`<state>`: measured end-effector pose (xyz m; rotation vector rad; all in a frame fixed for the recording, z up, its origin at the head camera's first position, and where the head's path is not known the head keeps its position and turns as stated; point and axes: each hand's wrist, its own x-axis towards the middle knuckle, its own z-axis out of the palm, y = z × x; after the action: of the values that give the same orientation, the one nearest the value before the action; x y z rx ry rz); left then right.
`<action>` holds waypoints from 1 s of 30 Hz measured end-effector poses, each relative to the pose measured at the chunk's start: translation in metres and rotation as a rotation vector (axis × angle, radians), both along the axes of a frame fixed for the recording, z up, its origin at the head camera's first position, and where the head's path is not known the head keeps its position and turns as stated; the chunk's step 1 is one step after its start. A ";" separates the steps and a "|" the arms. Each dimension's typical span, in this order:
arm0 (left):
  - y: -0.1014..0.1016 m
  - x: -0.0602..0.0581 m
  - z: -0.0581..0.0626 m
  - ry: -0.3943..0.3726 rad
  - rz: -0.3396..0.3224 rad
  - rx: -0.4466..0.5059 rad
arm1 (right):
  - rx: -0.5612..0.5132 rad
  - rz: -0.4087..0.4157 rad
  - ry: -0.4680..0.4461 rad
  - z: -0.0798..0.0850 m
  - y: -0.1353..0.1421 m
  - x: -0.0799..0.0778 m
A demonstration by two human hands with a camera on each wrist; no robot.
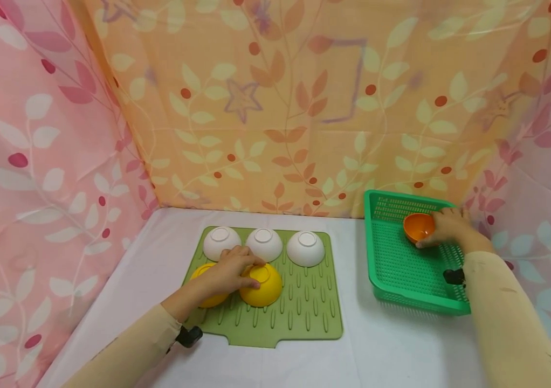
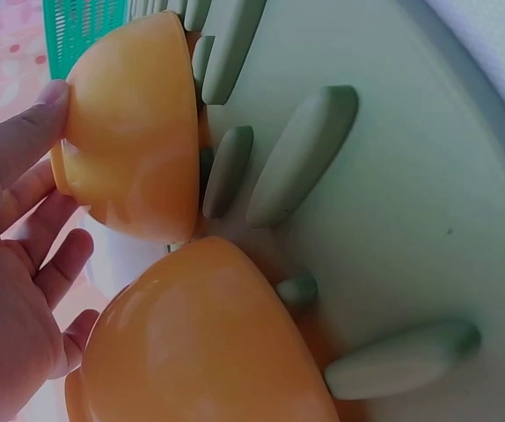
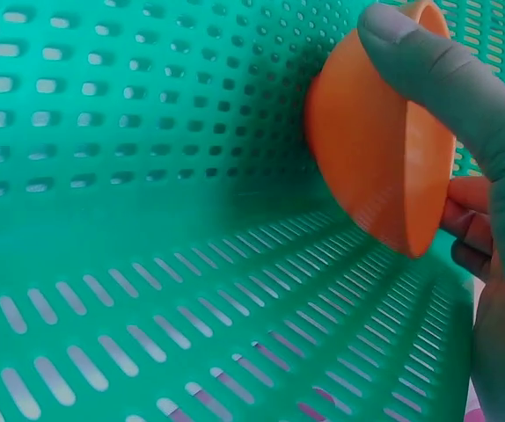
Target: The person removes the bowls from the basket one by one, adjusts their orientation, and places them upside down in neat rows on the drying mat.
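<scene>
On a green drying mat, my left hand pinches the upside-down yellow bowl near its foot, thumb on one side and fingers on the other. A second yellow bowl lies upside down right beside it, partly hidden under the left hand. Three white bowls stand upside down in a row behind them. Over at the right, my right hand grips the rim of an orange bowl inside a green basket. In the right wrist view the orange bowl is close to the basket floor.
Both mat and basket stand on a table with a white cloth. An orange patterned curtain rises behind the table, and pink patterned curtains close off both sides. Raised ridges cover the mat.
</scene>
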<state>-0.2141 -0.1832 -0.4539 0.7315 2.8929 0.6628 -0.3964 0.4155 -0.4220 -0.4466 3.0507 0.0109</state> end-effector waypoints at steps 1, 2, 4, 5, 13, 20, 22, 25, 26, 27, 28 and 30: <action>0.000 0.000 0.000 0.001 0.001 0.000 | -0.012 0.000 0.005 0.000 0.000 0.001; 0.000 0.000 0.000 0.001 0.001 0.002 | -0.028 0.002 0.013 0.000 -0.001 0.002; 0.001 0.000 0.000 -0.002 0.002 0.006 | -0.067 -0.002 0.027 0.001 -0.002 0.005; 0.001 0.000 0.000 -0.004 0.003 0.007 | -0.090 -0.004 0.037 0.002 -0.004 0.007; 0.002 0.000 0.000 -0.011 0.014 -0.007 | -0.316 -0.029 0.169 0.034 -0.030 0.025; 0.000 -0.001 -0.001 -0.016 0.022 -0.006 | -0.468 -0.018 0.199 0.073 -0.070 0.060; 0.000 0.000 -0.001 -0.013 0.023 -0.003 | -0.486 -0.013 0.190 0.082 -0.085 0.075; 0.000 0.000 -0.002 -0.010 0.026 0.007 | -0.506 0.005 0.198 0.089 -0.108 0.096; 0.000 0.000 -0.002 -0.008 0.027 0.009 | -0.509 0.015 0.206 0.090 -0.115 0.103; 0.000 0.000 -0.003 -0.007 0.030 0.009 | -0.518 0.025 0.211 0.091 -0.122 0.110; 0.000 0.000 -0.003 -0.005 0.033 0.010 | -0.523 0.038 0.219 0.091 -0.128 0.116; 0.001 0.000 -0.004 -0.007 0.042 0.003 | -0.535 0.069 0.229 0.089 -0.141 0.127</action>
<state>-0.2141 -0.1824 -0.4578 0.6687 2.9096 0.6725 -0.2690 0.2747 -0.3330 -0.6119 3.2283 -0.8199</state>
